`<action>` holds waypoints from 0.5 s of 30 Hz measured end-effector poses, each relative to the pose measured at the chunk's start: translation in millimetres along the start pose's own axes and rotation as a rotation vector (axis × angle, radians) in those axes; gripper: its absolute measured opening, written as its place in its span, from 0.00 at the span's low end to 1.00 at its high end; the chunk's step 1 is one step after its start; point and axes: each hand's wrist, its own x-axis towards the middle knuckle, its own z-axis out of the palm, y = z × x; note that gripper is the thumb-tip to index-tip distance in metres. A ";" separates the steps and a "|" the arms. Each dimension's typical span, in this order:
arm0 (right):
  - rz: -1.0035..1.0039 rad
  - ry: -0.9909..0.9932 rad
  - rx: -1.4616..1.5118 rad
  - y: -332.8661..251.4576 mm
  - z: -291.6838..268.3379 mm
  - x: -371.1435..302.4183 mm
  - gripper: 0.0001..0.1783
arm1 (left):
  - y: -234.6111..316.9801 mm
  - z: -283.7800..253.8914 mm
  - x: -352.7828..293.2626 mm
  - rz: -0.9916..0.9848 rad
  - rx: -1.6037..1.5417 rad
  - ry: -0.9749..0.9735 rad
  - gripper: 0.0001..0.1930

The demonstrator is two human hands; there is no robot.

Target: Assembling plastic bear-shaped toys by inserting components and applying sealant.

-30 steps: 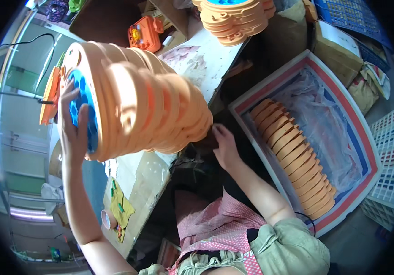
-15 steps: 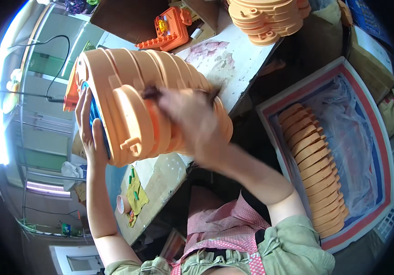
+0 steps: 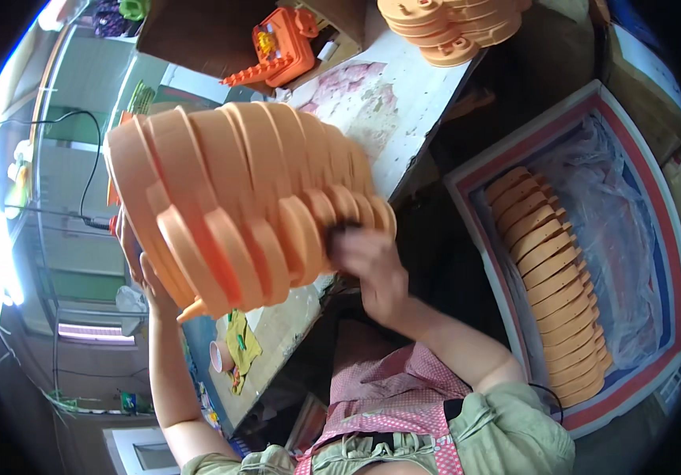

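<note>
A large stack of light-orange plastic shells [image 3: 229, 158], nested with rounded lobes along the lower side, is tilted over the workbench. My left hand [image 3: 144, 269] holds it by its left end; the fingers are partly hidden behind the rim and the thumb shows. Closed and smeared by motion, my right hand [image 3: 376, 269] is at the lobes near the stack's right end. In it is a small dark thing [image 3: 340, 237], too blurred to name, held against the lobes or very close to them.
The workbench [image 3: 404, 127] has a worn white top. At its back stand an orange toy-like case [image 3: 285, 51] and another orange stack [image 3: 451, 32]. A yellow cloth [image 3: 241, 344] lies beside a pink cup [image 3: 220, 356]. On my right, a lined box [image 3: 467, 190] holds a row of orange shells [image 3: 554, 285].
The stack has turned, bringing more of its lobed side into view and hiding the blue at its left end. My right hand has moved right and down along the lobes with the dark thing.
</note>
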 end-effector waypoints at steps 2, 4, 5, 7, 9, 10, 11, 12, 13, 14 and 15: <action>0.033 -0.165 -0.010 -0.4 -20.2 -27.5 0.14 | 0.8 3.6 -3.2 0.005 -0.016 -0.024 0.32; 0.458 0.186 0.410 15.7 -15.3 -22.9 0.15 | 7.8 -7.7 -7.6 -0.002 -0.017 -0.044 0.31; 0.519 0.242 0.308 22.6 -21.6 3.3 0.15 | 13.0 -17.4 2.8 -0.010 0.012 -0.042 0.31; 0.383 0.154 0.089 43.4 -22.4 19.2 0.12 | -7.2 -0.4 13.4 -0.027 -0.021 -0.053 0.31; 0.077 -0.008 -0.217 27.0 -2.6 13.0 0.13 | 1.6 -12.9 16.3 -0.021 0.013 -0.044 0.31; 0.067 -0.007 -0.203 18.9 -3.6 -6.0 0.13 | 3.0 -17.5 13.0 -0.014 0.021 -0.030 0.31; 0.030 -0.086 -0.148 22.8 -15.8 -36.0 0.13 | -11.3 -1.9 11.1 -0.013 -0.018 -0.024 0.30; -0.003 -0.155 -0.043 19.6 -20.0 -42.4 0.13 | -6.8 -4.1 10.9 -0.009 -0.007 -0.012 0.30; -0.011 -0.155 -0.025 27.5 -19.4 -42.2 0.13 | -1.4 -4.8 10.8 -0.005 0.006 0.000 0.30; -0.010 -0.101 -0.048 39.6 -17.2 -37.9 0.15 | 4.6 -4.7 11.0 -0.001 0.019 0.013 0.30; 0.000 -0.048 -0.082 47.2 -15.5 -30.0 0.18 | 9.5 -2.9 9.4 -0.001 0.022 0.016 0.30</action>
